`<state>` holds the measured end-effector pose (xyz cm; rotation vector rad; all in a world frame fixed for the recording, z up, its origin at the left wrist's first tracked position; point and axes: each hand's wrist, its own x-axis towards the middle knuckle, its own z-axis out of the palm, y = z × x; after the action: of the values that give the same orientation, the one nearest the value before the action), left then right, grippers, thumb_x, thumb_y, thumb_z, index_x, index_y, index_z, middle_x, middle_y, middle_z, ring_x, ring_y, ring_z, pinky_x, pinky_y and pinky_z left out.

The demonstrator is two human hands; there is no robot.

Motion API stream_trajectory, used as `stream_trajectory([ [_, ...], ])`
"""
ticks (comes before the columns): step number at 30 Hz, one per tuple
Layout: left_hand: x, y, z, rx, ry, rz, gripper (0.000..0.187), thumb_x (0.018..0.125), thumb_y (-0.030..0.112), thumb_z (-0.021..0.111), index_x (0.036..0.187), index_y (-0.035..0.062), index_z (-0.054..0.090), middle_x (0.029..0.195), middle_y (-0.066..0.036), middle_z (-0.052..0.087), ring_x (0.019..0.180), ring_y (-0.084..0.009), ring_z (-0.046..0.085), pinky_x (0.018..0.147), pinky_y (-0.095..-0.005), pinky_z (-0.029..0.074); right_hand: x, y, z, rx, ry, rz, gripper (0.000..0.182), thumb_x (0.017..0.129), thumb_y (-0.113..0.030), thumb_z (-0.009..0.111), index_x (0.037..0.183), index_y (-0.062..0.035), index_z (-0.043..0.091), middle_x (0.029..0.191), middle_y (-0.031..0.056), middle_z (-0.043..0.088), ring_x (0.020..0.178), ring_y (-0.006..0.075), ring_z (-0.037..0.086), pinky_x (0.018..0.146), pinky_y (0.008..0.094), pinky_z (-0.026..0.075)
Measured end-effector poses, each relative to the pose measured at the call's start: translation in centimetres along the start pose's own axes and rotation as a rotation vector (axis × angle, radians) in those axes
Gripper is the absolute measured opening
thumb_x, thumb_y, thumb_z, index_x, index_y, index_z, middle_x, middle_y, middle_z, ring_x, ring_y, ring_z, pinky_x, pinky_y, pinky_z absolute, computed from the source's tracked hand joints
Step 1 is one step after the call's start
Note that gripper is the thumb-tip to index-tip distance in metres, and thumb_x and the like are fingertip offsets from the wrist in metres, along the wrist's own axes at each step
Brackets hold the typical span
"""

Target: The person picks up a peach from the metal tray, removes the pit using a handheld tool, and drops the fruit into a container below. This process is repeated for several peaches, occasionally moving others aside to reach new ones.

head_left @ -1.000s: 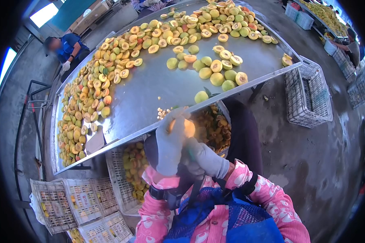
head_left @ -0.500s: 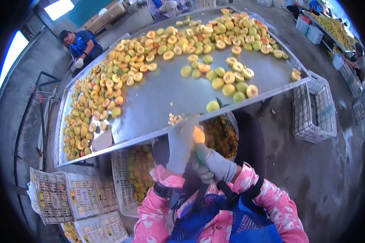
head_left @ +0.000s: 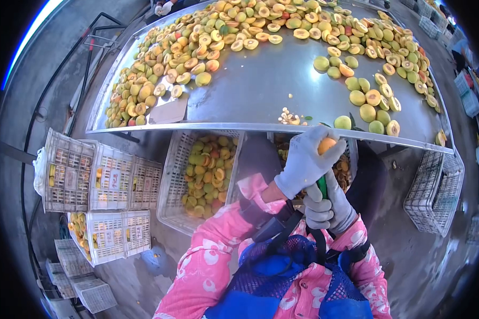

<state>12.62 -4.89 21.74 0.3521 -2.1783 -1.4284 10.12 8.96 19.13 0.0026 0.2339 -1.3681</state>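
Observation:
My left hand (head_left: 306, 162), in a pale grey glove, is closed around an orange-yellow peach (head_left: 326, 145) just in front of the table's near edge. Right below it, my gloved right hand (head_left: 327, 208) grips a green-handled tool (head_left: 322, 185); its working end is hidden behind the left hand. Whole peaches (head_left: 357, 98) and cut halves lie on the metal table (head_left: 250, 87) beyond my hands. A small heap of pale bits (head_left: 288, 117) sits near the table edge. Under my hands, partly covered by them, stands a container of cut peach pieces (head_left: 341, 173).
A white crate of peaches (head_left: 210, 175) stands left of my legs. Farther left are several stacked crates (head_left: 114, 183). Another crate (head_left: 434, 194) stands at the right table corner. A brown cardboard piece (head_left: 167, 112) lies on the table. At the far edge, another person's gloved hand (head_left: 166, 8) shows.
The view has swung left and downward, so the table sits higher and the crates show more. The left hand, blurred before, is now sharp around the peach. The right hand still grips the green handle.

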Motion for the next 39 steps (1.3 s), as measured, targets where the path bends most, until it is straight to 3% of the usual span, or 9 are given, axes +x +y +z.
stream_trajectory([
  [2, 0.1, -0.7, -0.6, 0.002, -0.059, 0.129, 0.03, 0.09, 0.026, 0.065, 0.099, -0.0023, 0.063, 0.088, -0.015, 0.067, 0.075, -0.0189, 0.064, 0.068, -0.0291, 0.053, 0.3, 0.1, -0.1, 0.043, -0.086, 0.007, 0.062, 0.091, -0.072, 0.028, 0.078, -0.0155, 0.051, 0.048, -0.0084, 0.023, 0.033, 0.0059, 0.022, 0.031, 0.0248, 0.023],
  [4, 0.4, -2.1, -0.7, -0.82, -0.239, -0.19, 0.028, 0.093, 0.025, 0.056, 0.094, -0.0023, 0.063, 0.087, -0.013, 0.067, 0.077, -0.0232, 0.066, 0.068, -0.0316, 0.053, 0.7, 0.4, -0.7, 0.051, -0.124, 0.031, 0.062, 0.09, -0.072, 0.028, 0.078, -0.0153, 0.051, 0.048, -0.0084, 0.025, 0.033, 0.0059, 0.022, 0.031, 0.0241, 0.022],
  [6, 0.1, -2.0, -0.9, -0.971, -0.165, -0.202, 0.031, 0.096, 0.025, 0.049, 0.098, -0.0034, 0.061, 0.089, -0.017, 0.065, 0.076, -0.0254, 0.065, 0.068, -0.0332, 0.054, 1.0, 0.3, 0.3, -0.135, 0.118, -0.008, 0.059, 0.091, -0.069, 0.033, 0.078, -0.0147, 0.05, 0.048, -0.0074, 0.027, 0.034, 0.0061, 0.024, 0.032, 0.0222, 0.02],
  [12, 0.0, -2.8, -0.7, -0.973, -0.119, -0.145, 0.029, 0.094, 0.019, 0.045, 0.101, -0.0048, 0.06, 0.089, -0.018, 0.065, 0.071, -0.0253, 0.063, 0.062, -0.0339, 0.053, 1.3, -0.3, 0.6, -0.285, 0.178, -0.056, 0.058, 0.093, -0.067, 0.035, 0.077, -0.0127, 0.049, 0.05, -0.0062, 0.029, 0.035, 0.0059, 0.025, 0.033, 0.0225, 0.022],
  [18, -0.3, -3.9, -0.5, -0.889, 0.067, -0.208, 0.042, 0.096, 0.037, 0.05, 0.103, -0.0028, 0.059, 0.09, -0.015, 0.065, 0.071, -0.0233, 0.063, 0.062, -0.0334, 0.054, 2.7, -0.6, -0.5, -0.588, 0.313, -0.242, 0.052, 0.097, -0.056, 0.04, 0.078, -0.0093, 0.053, 0.049, -0.0041, 0.037, 0.034, 0.0088, 0.033, 0.033, 0.0238, 0.028],
  [21, -0.8, -4.1, -0.8, -0.941, 0.203, -0.447, 0.049, 0.096, 0.046, 0.049, 0.105, -0.0007, 0.059, 0.089, -0.014, 0.065, 0.072, -0.0214, 0.064, 0.063, -0.0326, 0.055, 3.4, -1.8, -1.8, -1.558, 0.542, -0.512, 0.048, 0.094, -0.047, 0.05, 0.089, -0.0005, 0.061, 0.067, 0.0176, 0.062, 0.062, 0.0311, 0.063, 0.061, 0.0425, 0.048],
  [25, -1.8, -6.1, -1.8, -1.0, 0.24, -0.567, 0.052, 0.096, 0.05, 0.049, 0.108, -0.0003, 0.057, 0.094, -0.013, 0.066, 0.078, -0.0206, 0.066, 0.065, -0.0322, 0.058, 4.3, -2.5, -0.5, -2.001, 0.437, -0.311, 0.037, 0.094, -0.038, 0.05, 0.095, -0.0047, 0.065, 0.078, 0.0224, 0.064, 0.073, 0.039, 0.063, 0.065, 0.0452, 0.049],
  [32, -1.5, -5.9, -2.4, -0.622, 0.319, -0.322, 0.044, 0.099, 0.04, 0.045, 0.109, -0.0013, 0.058, 0.097, -0.012, 0.065, 0.083, -0.0202, 0.065, 0.071, -0.0311, 0.056, 4.7, -0.4, -1.2, -1.321, 0.801, -0.717, 0.027, 0.087, -0.029, 0.062, 0.089, -0.0015, 0.06, 0.074, 0.0193, 0.062, 0.071, 0.0363, 0.064, 0.062, 0.0409, 0.049],
  [39, -3.8, -4.0, -2.1, -0.43, 0.317, -0.069, 0.024, 0.093, 0.006, 0.048, 0.115, -0.0005, 0.056, 0.111, -0.012, 0.059, 0.099, -0.0177, 0.058, 0.089, -0.0294, 0.047, 5.5, 0.7, 0.5, -1.447, 0.929, -0.938, 0.024, 0.08, -0.011, 0.069, 0.099, -0.0051, 0.057, 0.077, 0.0085, 0.063, 0.067, 0.0176, 0.063, 0.063, 0.0319, 0.051],
])
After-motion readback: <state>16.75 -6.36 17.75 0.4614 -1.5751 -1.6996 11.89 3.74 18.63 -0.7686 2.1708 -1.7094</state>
